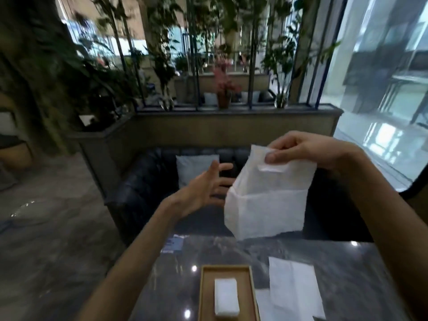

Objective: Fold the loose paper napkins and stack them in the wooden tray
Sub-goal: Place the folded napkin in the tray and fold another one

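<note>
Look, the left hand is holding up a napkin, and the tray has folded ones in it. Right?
Not quite: the right hand holds up the napkin; the left hand is open and empty. The head view shows it. The tray does have folded ones in it.

On the tabletop (324, 256) the wooden tray (251, 288) sits near the front edge with a folded napkin stack (226, 297) inside it. Loose napkins (294, 288) lie just right of the tray. Above and behind them, the right hand (308, 151) holds a napkin (266, 200) in the air, the left hand (206, 186) to its left. A sofa (148, 181) stands behind the tabletop.
</note>
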The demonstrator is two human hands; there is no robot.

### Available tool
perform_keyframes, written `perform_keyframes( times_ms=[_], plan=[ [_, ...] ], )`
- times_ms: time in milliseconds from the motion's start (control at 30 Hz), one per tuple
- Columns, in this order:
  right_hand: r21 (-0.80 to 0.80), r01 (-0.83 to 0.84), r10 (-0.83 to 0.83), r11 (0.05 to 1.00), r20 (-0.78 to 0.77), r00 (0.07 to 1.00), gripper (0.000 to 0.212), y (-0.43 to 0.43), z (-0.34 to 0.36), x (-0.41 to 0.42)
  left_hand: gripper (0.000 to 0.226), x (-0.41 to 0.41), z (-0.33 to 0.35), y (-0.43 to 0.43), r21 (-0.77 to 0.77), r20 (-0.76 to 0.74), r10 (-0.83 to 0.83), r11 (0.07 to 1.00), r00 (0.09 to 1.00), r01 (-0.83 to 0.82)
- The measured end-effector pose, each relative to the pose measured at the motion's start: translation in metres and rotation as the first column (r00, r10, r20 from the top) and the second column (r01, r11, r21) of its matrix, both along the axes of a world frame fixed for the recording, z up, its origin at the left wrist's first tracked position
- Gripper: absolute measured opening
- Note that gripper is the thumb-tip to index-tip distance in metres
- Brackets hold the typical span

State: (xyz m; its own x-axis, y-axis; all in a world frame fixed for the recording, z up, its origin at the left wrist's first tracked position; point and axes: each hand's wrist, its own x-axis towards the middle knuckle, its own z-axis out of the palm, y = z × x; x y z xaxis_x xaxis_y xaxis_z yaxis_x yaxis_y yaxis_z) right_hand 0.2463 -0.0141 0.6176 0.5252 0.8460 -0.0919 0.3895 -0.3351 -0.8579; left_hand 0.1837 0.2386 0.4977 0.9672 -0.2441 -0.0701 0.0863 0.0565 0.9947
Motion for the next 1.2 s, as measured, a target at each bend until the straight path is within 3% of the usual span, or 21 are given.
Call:
perform_keyframes(
  times_ms=[67,133,200,267,300,367,400,533,600,700,800,867,933,1067,1200],
  plan=[
    [0.022,-0.012,0.012,1.0,0.003,1.0,0.018,0.005,0.02,0.003,0.081,-0.001,0.013,0.004,-0.013,-0.012,-0.067,0.998,0.998,0.067],
    [0.01,0.011,-0.011,1.0,0.015,1.0,0.018,0.007,0.037,0.008,0.063,0.003,0.025,0.001,-0.152,0.047,-0.057,0.986,0.997,0.063],
    [0.008,0.078,-0.078,0.997,0.086,0.993,0.021,0.007,0.061,0.013,0.043,0.017,0.048,-0.003,-0.263,0.122,0.082,0.964,0.989,-0.047],
    [0.192,0.227,-0.252,0.955,0.117,0.961,0.031,-0.001,0.082,0.019,0.029,0.033,0.078,-0.005,-0.329,0.207,0.224,0.933,0.952,-0.148],
    [0.315,0.286,-0.321,0.905,0.063,0.945,0.051,-0.005,0.082,0.026,0.024,0.042,0.092,-0.004,-0.346,0.253,0.272,0.922,0.929,-0.176],
    [0.463,0.377,-0.411,0.802,-0.03,0.911,0.113,-0.014,0.074,0.027,0.018,0.055,0.116,-0.002,-0.343,0.333,0.365,0.906,0.869,-0.248],
    [0.487,0.44,-0.438,0.755,-0.125,0.89,0.121,-0.015,0.059,0.026,0.021,0.058,0.122,-0.001,-0.329,0.353,0.406,0.897,0.843,-0.295],
    [0.547,0.431,-0.211,0.717,-0.42,0.883,0.107,0.001,-0.019,0.02,0.025,0.059,0.117,-0.004,-0.196,0.4,0.511,0.858,0.761,-0.474],
    [0.538,0.499,-0.228,0.679,-0.492,0.84,0.089,0.007,-0.042,0.026,0.02,0.056,0.106,-0.005,-0.107,0.441,0.519,0.84,0.732,-0.531],
    [0.488,0.589,-0.43,0.644,-0.406,0.806,0.046,0.016,-0.04,0.041,0.019,0.057,0.102,0.005,0.018,0.507,0.489,0.818,0.71,-0.576],
    [0.501,0.576,-0.465,0.646,-0.34,0.817,0.026,0.023,-0.028,0.052,0.024,0.062,0.109,0.023,0.026,0.367,0.488,0.846,0.792,-0.533],
    [0.488,0.582,-0.482,0.651,-0.327,0.813,0.023,0.026,-0.023,0.058,0.03,0.062,0.109,0.031,-0.046,0.192,0.412,0.911,0.891,-0.411],
    [0.449,0.589,-0.466,0.672,-0.361,0.808,0.025,0.026,-0.02,0.065,0.034,0.06,0.102,0.038,-0.063,0.118,0.334,0.942,0.935,-0.329],
    [0.423,0.489,-0.311,0.763,-0.423,0.851,0.038,0.019,-0.018,0.076,0.034,0.06,0.094,0.044,-0.031,0.172,0.375,0.926,0.911,-0.376],
    [0.442,0.512,-0.353,0.736,-0.394,0.849,0.037,0.016,-0.009,0.078,0.036,0.06,0.105,0.044,-0.005,0.284,0.378,0.92,0.881,-0.393]
  ],
)
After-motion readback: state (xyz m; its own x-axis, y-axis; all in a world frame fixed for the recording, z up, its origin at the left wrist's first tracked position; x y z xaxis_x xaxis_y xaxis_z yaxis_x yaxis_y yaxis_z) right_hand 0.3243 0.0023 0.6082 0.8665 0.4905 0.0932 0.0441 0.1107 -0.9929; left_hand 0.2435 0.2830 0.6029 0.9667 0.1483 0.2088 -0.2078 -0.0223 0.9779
